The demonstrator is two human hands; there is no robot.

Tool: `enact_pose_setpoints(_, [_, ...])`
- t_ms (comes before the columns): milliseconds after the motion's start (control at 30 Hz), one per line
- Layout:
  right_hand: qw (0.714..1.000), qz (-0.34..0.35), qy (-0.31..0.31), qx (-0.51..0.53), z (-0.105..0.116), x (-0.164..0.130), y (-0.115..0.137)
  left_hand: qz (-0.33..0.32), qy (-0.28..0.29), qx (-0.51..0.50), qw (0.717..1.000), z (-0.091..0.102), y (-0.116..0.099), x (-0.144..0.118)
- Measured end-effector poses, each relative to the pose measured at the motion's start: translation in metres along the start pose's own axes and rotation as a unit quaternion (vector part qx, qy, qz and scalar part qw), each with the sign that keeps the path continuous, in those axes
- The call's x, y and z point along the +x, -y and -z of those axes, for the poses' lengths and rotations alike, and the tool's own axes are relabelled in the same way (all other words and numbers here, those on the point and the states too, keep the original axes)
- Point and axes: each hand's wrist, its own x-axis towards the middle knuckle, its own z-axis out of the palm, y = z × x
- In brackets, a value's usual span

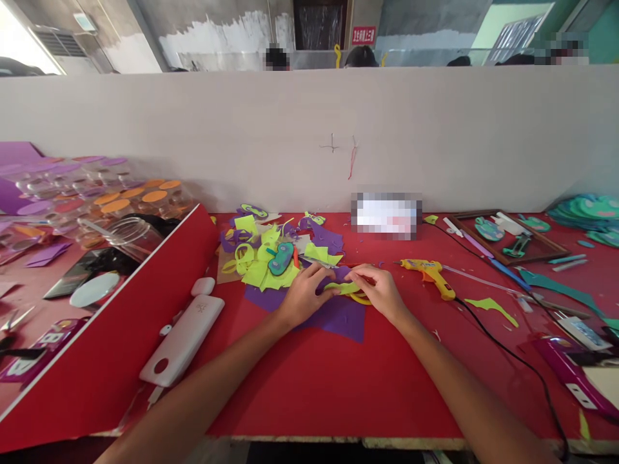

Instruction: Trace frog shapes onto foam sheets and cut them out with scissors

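Near the middle of the table, my left hand [305, 294] pinches one end of a yellow-green strip [344, 288] with thumb and fingers. The fingertips of my right hand [380, 289] close on its other end. A purple piece [341, 274] shows just behind the strip between my hands; whether it is attached I cannot tell. Under them lies a dark purple sheet [345, 322]. A yellow curved band [360, 299] pokes out below my right fingers, mostly hidden. Beyond my left hand is a heap of yellow-green scraps [261, 267] with a teal eye-mask-shaped piece [281, 259] on top.
A yellow glue gun [428, 274] with a black cord lies right of my hands. At left, a white power bank [184, 341] rests beside a red divider [120, 322]. A wooden frame [541, 248] and teal pieces [587, 212] lie at far right. Behind stands a pale partition [271, 142].
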Motion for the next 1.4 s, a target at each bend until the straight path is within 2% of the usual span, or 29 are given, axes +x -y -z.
enact_pose_setpoints(200, [1.000,0.000,-0.007,-0.016,0.001,0.001,-0.004,-0.003,0.025,-0.003,1.000,-0.001,0.004,-0.001])
enact_pose_setpoints(433, [0.999,0.009,-0.033,-0.022,0.003,0.002,-0.011,0.028,0.006,-0.042,0.999,0.002,0.004,0.001])
enact_pose_setpoints(633, [0.999,0.010,-0.024,-0.024,0.004,0.002,-0.011,0.071,-0.020,-0.096,0.993,0.002,0.008,0.003])
enact_pose_setpoints(1000, [0.998,-0.037,-0.005,0.050,0.002,0.001,-0.013,0.104,-0.039,-0.122,0.986,0.000,0.013,0.004])
enact_pose_setpoints(1233, [0.998,-0.027,-0.021,0.058,0.002,0.000,-0.005,0.114,-0.031,-0.128,0.985,-0.001,0.013,0.003])
enact_pose_setpoints(1400, [0.998,-0.042,-0.003,0.042,-0.002,0.000,-0.003,0.126,-0.013,-0.132,0.983,-0.001,0.010,0.002])
